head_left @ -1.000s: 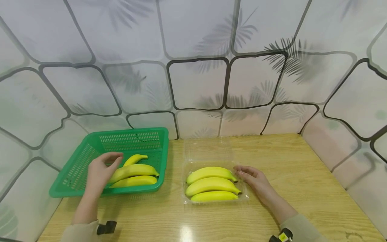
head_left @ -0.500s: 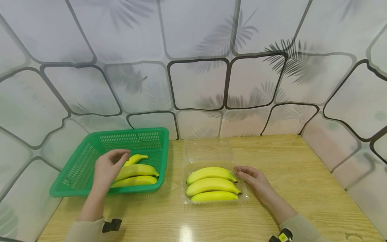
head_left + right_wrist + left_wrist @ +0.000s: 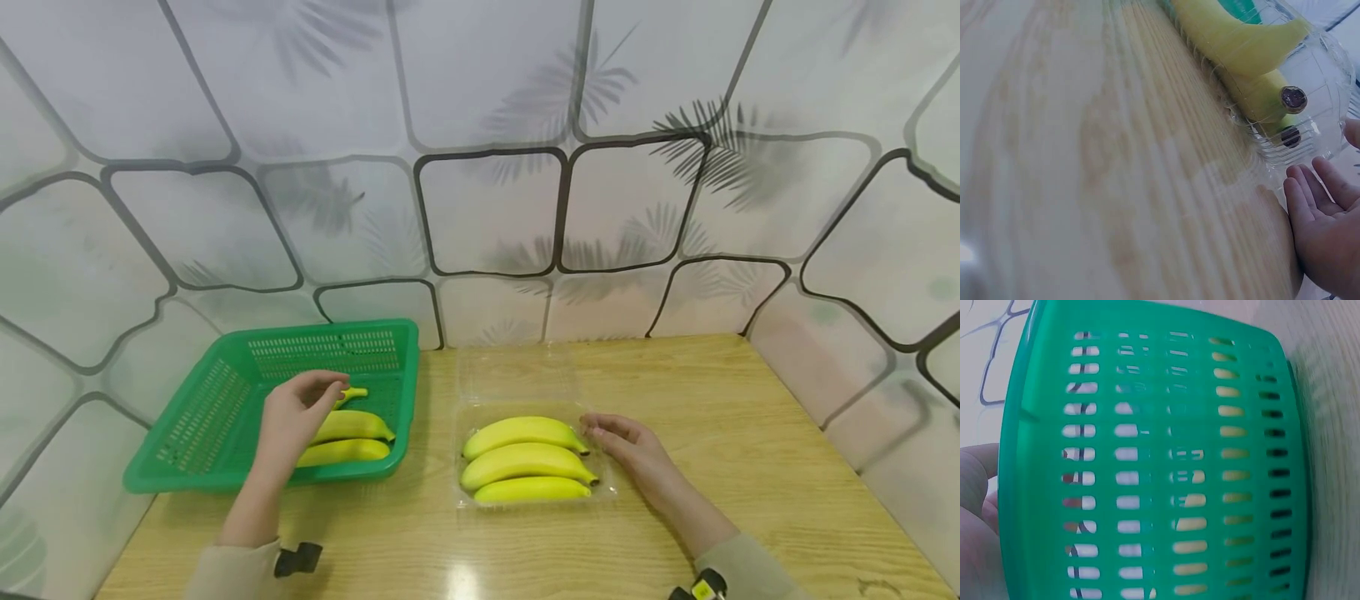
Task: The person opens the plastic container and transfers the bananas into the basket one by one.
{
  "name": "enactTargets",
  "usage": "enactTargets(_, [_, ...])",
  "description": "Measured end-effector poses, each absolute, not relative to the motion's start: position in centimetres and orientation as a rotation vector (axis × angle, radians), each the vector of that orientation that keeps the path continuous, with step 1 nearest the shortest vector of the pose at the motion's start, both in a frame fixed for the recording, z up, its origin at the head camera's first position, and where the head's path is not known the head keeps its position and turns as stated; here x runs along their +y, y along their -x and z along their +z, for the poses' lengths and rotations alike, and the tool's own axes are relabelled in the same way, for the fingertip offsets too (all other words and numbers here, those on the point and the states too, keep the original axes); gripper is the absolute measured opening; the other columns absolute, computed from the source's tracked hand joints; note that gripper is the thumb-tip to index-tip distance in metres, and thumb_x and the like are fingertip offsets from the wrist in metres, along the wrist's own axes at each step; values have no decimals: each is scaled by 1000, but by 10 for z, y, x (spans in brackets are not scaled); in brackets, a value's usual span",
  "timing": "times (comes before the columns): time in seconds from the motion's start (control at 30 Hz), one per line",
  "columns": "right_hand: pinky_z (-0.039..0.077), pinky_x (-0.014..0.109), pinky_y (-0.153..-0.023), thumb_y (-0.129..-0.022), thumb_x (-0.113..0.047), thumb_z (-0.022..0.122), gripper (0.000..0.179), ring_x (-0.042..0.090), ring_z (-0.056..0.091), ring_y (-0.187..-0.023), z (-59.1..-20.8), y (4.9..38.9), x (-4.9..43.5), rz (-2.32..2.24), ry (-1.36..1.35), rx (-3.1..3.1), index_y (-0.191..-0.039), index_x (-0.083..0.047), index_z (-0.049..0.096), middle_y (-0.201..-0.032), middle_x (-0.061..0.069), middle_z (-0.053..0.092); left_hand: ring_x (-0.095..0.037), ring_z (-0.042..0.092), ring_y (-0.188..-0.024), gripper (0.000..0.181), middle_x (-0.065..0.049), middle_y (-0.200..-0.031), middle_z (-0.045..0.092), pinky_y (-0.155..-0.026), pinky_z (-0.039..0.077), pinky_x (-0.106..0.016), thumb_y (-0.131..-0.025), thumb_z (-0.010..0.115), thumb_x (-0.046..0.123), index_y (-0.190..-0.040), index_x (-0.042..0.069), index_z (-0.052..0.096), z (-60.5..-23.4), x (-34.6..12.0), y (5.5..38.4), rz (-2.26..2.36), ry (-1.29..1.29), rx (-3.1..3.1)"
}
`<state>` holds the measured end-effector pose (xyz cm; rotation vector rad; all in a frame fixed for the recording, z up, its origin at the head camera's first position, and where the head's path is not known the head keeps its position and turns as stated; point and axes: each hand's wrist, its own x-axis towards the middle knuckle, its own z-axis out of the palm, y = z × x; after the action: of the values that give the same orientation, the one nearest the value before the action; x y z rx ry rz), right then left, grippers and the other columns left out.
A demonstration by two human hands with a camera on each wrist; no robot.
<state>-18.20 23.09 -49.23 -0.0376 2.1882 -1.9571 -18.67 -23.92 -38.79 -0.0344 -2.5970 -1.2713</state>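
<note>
In the head view my left hand (image 3: 294, 421) is over the green plastic basket (image 3: 412, 392), fingers loosely bent and nothing between them. Beneath and beside it lie bananas (image 3: 352, 426), partly hidden by the hand. The left wrist view shows mostly the basket's slotted wall (image 3: 1160, 425), with part of the hand (image 3: 975, 506) beyond its rim. A clear plastic clamshell box (image 3: 459, 492), lid laid back, holds three bananas (image 3: 528, 467) side by side. At its right edge rests my right hand (image 3: 633, 450); in the right wrist view its loosely extended fingers (image 3: 1300, 194) are right by the box wall.
Both containers stand on a wooden table (image 3: 712, 400), the basket left of the box. Behind the box its transparent lid (image 3: 517, 371) reaches toward the patterned wall (image 3: 487, 208), which closes off the back and both sides.
My left hand has shifted rightward over the basket, covering more of the bananas there. The right hand stays at the box's edge.
</note>
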Motion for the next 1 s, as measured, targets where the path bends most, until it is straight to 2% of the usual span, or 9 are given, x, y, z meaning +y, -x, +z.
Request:
enactTargets(0.33, [49, 7, -100, -109, -24, 61, 54, -10, 62, -116, -493, 182, 231, -1952, 30, 2184, -151, 9, 51, -156, 26, 55, 9, 69, -89, 22, -17, -115, 80, -82, 55, -11, -107, 65, 17, -121, 5, 78, -383, -224, 186, -1284, 110, -2590])
enactTargets(0.47, [48, 7, -101, -109, -23, 61, 54, -11, 61, -116, -493, 182, 231, -1953, 46, 2183, -151, 10, 50, -156, 26, 54, 12, 67, -87, 21, -16, -114, 80, -80, 56, -12, -107, 66, 16, -120, 6, 78, -384, -218, 186, -1291, 125, -2585])
enactTargets(0.7, [48, 7, -101, -109, -23, 60, 53, -11, 61, -116, -492, 182, 231, -1951, 47, 2184, -151, 9, 50, -156, 26, 54, -17, 77, -98, 20, -15, -113, 81, -83, 56, -12, -107, 66, 16, -119, 6, 78, -384, -208, 185, -1316, 153, -2569])
enactTargets(0.93, [49, 8, -100, -109, -23, 60, 54, -11, 61, -116, -493, 182, 231, -1954, 58, 2190, -151, 10, 50, -155, 27, 54, -2, 75, -94, 19, -13, -113, 81, -84, 58, -14, -106, 67, 16, -118, 8, 79, -383, -200, 185, -1369, 175, -2551])
enactTargets(1.0, [49, 8, -101, -110, -22, 59, 54, -11, 61, -116, -493, 182, 231, -1953, 77, 2193, -151, 10, 49, -156, 28, 54, -5, 75, -95, 19, -12, -114, 81, -85, 58, -14, -106, 67, 17, -118, 9, 79, -382, -198, 185, -1383, 175, -2554])
